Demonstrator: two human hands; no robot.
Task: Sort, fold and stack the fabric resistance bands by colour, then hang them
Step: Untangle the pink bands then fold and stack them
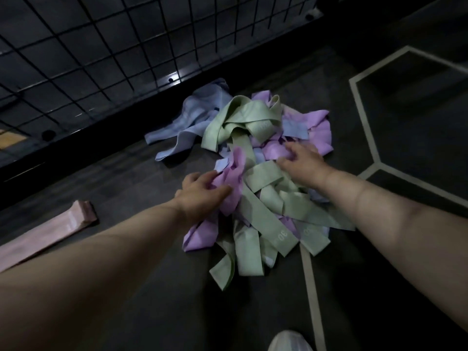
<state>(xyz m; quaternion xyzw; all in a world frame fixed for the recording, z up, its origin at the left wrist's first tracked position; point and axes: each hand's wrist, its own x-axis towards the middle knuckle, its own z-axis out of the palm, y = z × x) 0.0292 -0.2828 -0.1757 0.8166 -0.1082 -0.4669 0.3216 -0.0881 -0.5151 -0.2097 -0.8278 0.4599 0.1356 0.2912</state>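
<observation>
A tangled pile of fabric bands (253,158) in green, purple and blue lies on a dark floor (141,274) beside a wire grid (101,46). The left hand (200,196) grips a purple band (234,173) at the pile's near left edge. The right hand (302,162) rests curled among purple fabric, its grip unclear, and a folded pink band (50,231) lies well apart to the left.

Dark floor (152,287), pale lines (312,287), white shoe (291,342).

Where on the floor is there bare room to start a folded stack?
Bare floor between the pink band and the mixed pile, and near the shoe below the pile. Crowded: the pile itself, under the left hand and right hand.
</observation>
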